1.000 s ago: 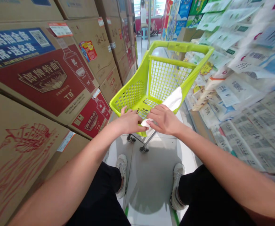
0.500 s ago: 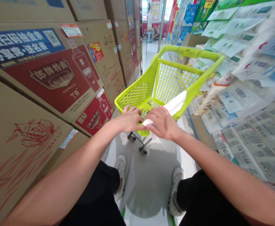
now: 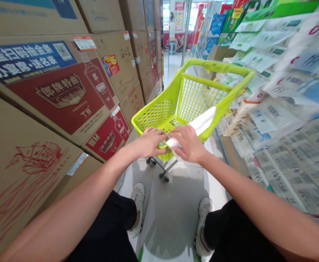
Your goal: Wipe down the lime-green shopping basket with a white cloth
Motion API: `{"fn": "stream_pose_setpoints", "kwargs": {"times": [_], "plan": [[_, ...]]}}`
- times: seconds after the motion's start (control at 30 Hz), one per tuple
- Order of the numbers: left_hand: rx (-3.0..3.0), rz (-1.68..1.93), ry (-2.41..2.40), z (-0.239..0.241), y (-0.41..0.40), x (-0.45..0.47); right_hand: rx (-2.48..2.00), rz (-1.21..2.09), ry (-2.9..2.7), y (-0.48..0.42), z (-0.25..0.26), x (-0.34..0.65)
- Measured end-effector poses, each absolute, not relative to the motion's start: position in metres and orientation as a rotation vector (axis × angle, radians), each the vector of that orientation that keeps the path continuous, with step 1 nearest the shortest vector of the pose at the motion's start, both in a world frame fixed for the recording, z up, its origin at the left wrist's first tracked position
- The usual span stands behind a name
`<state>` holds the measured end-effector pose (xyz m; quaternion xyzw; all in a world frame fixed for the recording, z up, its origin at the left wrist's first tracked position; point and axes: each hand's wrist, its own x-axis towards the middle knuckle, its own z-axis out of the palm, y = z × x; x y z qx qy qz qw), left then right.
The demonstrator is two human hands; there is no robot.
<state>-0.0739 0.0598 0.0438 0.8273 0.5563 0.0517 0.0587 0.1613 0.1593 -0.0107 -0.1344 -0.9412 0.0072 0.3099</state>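
Observation:
A lime-green shopping cart [image 3: 158, 115] with a lattice basket stands in front of me, its near end towards my knees. White cloth [image 3: 205, 121] drapes along the right side of its rim, and a loose end hangs under my right palm. My right hand [image 3: 187, 143] is closed on this cloth, pressing it to the near corner of the rim. Just left of it, my left hand [image 3: 150, 142] curls its fingers over the near rim. The two hands' fingertips almost meet. Part of the rim is hidden beneath them.
Stacked cardboard cartons [image 3: 63, 91] wall the left side. Plastic-wrapped white packs [image 3: 282, 91] are piled on the right. Cart casters [image 3: 163, 177] stand on the grey floor [image 3: 173, 207] between my shoes. A person [image 3: 172, 27] is far down the aisle near a blue stool [image 3: 172, 47].
Both hands have shifted slightly, the right one with the cloth's loose end now spread more under it. The view has tilted a little, so the cart's handle sits lower.

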Motion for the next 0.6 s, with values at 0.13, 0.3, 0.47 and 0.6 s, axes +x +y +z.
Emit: {"fn": "stream_pose_setpoints", "kwargs": {"times": [0.13, 0.3, 0.47, 0.6], "plan": [[2.336, 0.087, 1.789, 0.047, 0.061, -0.067, -0.231, 0.065, -2.58, 0.172, -0.002, 0.168], [2.297, -0.18, 1.884, 0.054, 0.064, -0.054, -0.643, -0.107, -2.353, 0.245, 0.002, 0.21], [2.425, -0.102, 1.756, 0.052, 0.067, -0.049, -0.553, -0.031, -2.309, 0.19, -0.013, 0.169], [2.388, -0.008, 1.781, 0.047, 0.071, -0.054, -0.263, 0.023, -2.53, 0.151, -0.005, 0.149]]}}
